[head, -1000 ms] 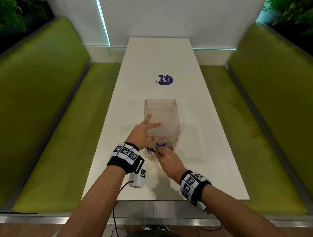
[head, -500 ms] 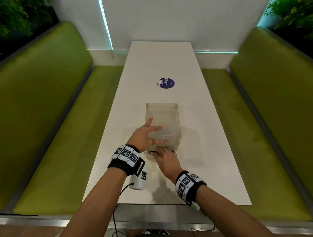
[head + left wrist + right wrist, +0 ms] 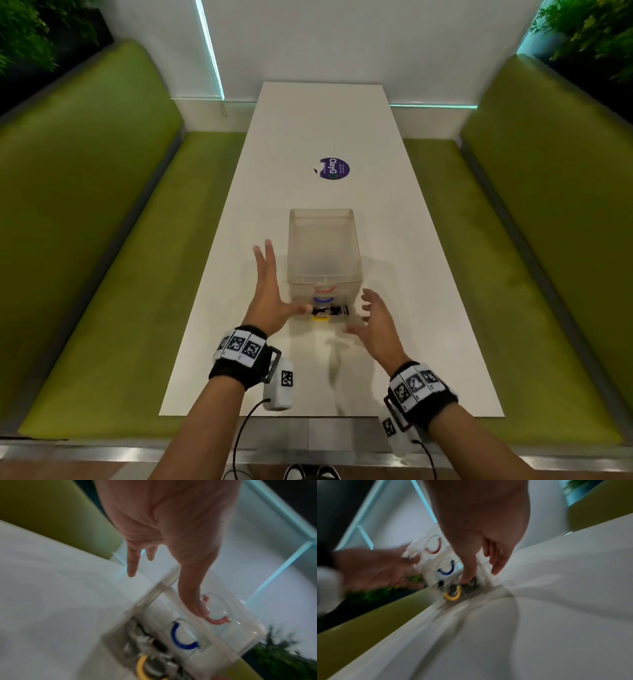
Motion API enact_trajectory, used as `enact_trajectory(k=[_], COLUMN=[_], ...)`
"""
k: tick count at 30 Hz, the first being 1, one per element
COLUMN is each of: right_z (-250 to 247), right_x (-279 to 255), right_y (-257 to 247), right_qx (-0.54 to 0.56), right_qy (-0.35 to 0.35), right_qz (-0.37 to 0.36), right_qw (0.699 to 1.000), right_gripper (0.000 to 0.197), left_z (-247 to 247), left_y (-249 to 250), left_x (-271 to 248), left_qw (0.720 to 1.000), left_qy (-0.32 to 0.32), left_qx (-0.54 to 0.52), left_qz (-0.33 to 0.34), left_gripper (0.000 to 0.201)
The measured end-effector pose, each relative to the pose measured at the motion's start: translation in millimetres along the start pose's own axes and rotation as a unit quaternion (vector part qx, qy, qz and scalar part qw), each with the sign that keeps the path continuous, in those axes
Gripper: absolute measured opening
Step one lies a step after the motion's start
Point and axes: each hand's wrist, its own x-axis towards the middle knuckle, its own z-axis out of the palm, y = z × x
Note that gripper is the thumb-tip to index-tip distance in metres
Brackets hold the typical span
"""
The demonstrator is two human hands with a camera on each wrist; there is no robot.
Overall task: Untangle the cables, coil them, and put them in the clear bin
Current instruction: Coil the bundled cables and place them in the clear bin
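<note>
The clear bin [image 3: 322, 240] stands mid-table, with stacked drawers at its near end marked by red, blue [image 3: 181, 641] and yellow [image 3: 453, 596] handles. Dark tangled cables [image 3: 330, 311] show through the lowest drawer's front, also seen as blurred cables [image 3: 154, 645] in the left wrist view. My left hand [image 3: 270, 294] is at the bin's left side, fingers straight, thumb against the front face. My right hand [image 3: 375, 315] hovers at the near right corner with loosely bent fingers, holding nothing. In the right wrist view one fingertip [image 3: 467, 574] reaches the lowest drawer.
The white table [image 3: 308, 377] runs away from me between two green benches [image 3: 102, 240]. A round purple sticker [image 3: 334, 168] lies beyond the bin. A white wall closes the far end. Wires hang from my wrist bands at the near table edge.
My left hand has come off the bin's top and spread out along its left side. My right hand has drawn back from the drawer front to the right corner.
</note>
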Motion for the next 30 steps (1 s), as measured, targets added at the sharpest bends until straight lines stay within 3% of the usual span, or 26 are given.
enact_trajectory(k=[3,7,10,13,18,21,23,26,30], right_z=[4,10,14,19,16,16,19,26,34], right_x=[15,27,30,29,23,7,-8,-20,-27], right_y=[-10,-12,-9,-8,-13,-10,-7,-5,-3], right_qx=[0.077,0.061,0.015,-0.011,-0.016,-0.103,-0.105,-0.121,-0.204], right_qy=[-0.058,-0.075,-0.070,-0.043,-0.073,-0.029,0.015,0.031,-0.005], right_qz=[0.008,-0.002,-0.006,-0.007,-0.015,0.014,0.016,-0.034,-0.094], right_qw=[0.995,0.995,0.997,0.999,0.997,0.994,0.994,0.992,0.974], right_gripper=[0.087,0.082,0.074,0.069,0.069,0.079,0.056,0.026,0.033], left_z=[15,33,34,37,34,32,38,49,55], left_y=[-21,-27,-28,-29,-25,-27,-29,-29,-30], left_x=[-4,0,4,3,0,-17,-32,-47,-50], left_qw=[0.995,0.996,0.995,0.996,0.997,0.989,0.984,0.990,0.985], left_qy=[-0.056,0.011,0.014,0.018,0.001,0.054,0.099,0.106,0.146], left_qx=[-0.051,-0.015,0.009,0.007,-0.043,-0.070,-0.044,0.004,0.047], left_qz=[-0.063,-0.086,-0.096,-0.085,-0.065,-0.121,-0.142,-0.095,-0.078], left_gripper=[0.139,0.083,0.069,0.068,0.077,0.095,0.068,0.030,0.025])
